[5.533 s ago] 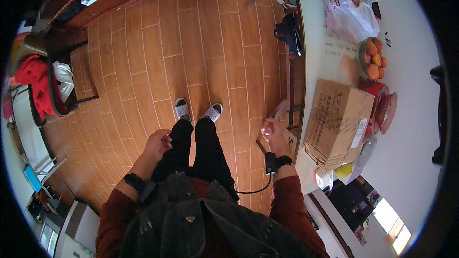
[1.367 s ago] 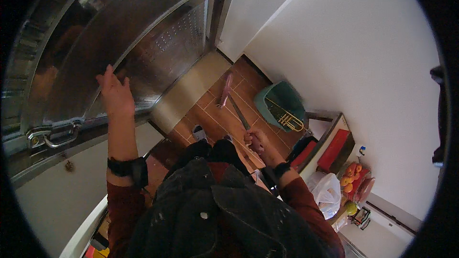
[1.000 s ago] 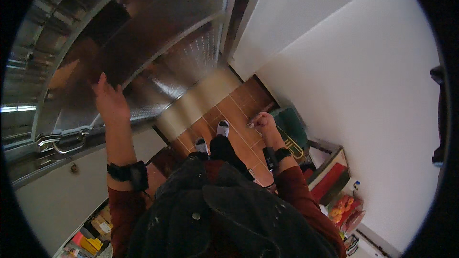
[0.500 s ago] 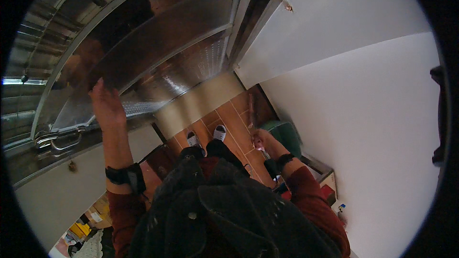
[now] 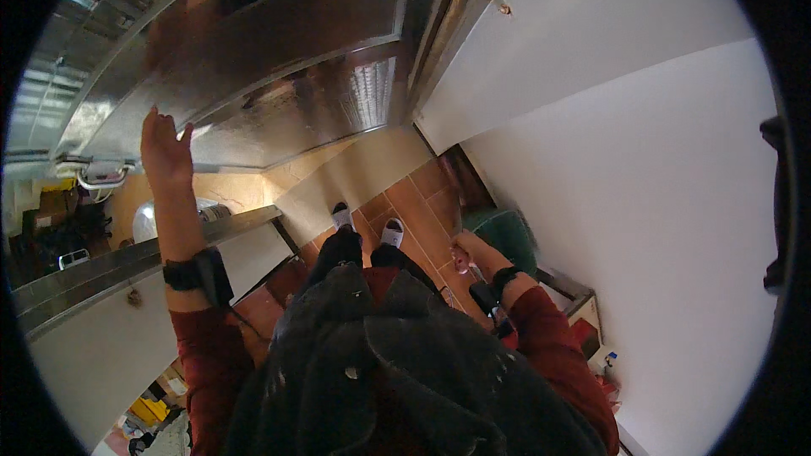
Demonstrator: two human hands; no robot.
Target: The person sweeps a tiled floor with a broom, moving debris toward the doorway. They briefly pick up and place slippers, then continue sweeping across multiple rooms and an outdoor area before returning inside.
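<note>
A shiny metal door (image 5: 296, 42) with a lower panel stands ajar ahead of me, swung away from its frame (image 5: 245, 221). My left hand (image 5: 167, 152) is raised at the door, fingers apart and holding nothing; I cannot tell whether its fingertips touch the metal. A curved metal door handle (image 5: 101, 179) sits just left of that hand. Low on the right, my right hand (image 5: 465, 252) is closed, its fingers curled. A thin, dark, blurred shape rises above it, and what the hand grips cannot be made out.
White walls (image 5: 625, 186) stand on the right. A dark green bin (image 5: 511, 241) is beside my right forearm. Below are my slippered feet on brown floor tiles (image 5: 422, 194) and a pale threshold (image 5: 372, 156). Through the gap at left, dark items and a whitish round object (image 5: 145, 221) show.
The door has swung outward from its frame, opening a gap onto the space beyond. My left hand has moved slightly up and left with it. The right hand stays low and closed.
</note>
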